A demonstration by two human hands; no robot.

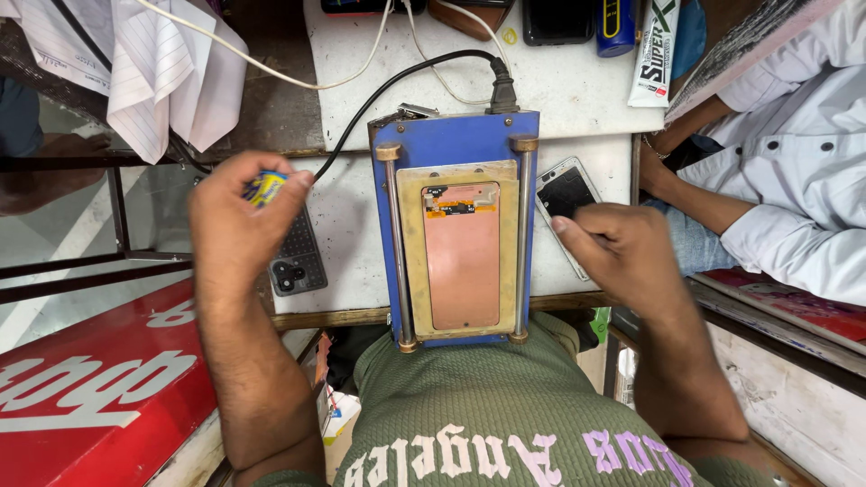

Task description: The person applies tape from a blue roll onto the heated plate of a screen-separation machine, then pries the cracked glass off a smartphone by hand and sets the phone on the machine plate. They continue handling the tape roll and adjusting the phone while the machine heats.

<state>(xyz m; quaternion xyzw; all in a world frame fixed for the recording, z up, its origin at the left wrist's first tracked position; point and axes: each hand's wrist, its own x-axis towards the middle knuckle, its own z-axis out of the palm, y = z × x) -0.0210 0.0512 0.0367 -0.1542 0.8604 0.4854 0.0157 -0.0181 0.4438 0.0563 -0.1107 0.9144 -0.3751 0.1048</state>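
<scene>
— What sits at the far left?

— A red sign [99, 388] low down, and folded striped papers [171, 72] up top. Next comes the left hand [239, 216], raised above the white bench [347, 216], its fingers curled tight round a small blue and yellow object [263, 187]. Only the tip of that object peeks out beside the thumb, so I cannot tell what kind of thing it is.

— And under that hand?

— A dark phone [296, 261] lies face down on the bench, camera end nearest the person, partly hidden by the hand.

— The middle?

— A blue machine [456, 135] with two metal rods along its sides, a black power cable [388, 86] plugged into its far end. On its brass-coloured plate lies a copper-pink phone panel [462, 261], flat, lengthways, between the rods.

— The right hand?

— The right hand [618, 252] hovers just right of the machine, fingers folded in, thumb pressed against the forefinger. Whether it pinches anything, I cannot tell. Behind it a white-edged phone [564, 189] lies tilted on the bench.

— Further right?

— Another person's arm in a pale shirt sleeve [794, 180], resting apart from all this.
</scene>
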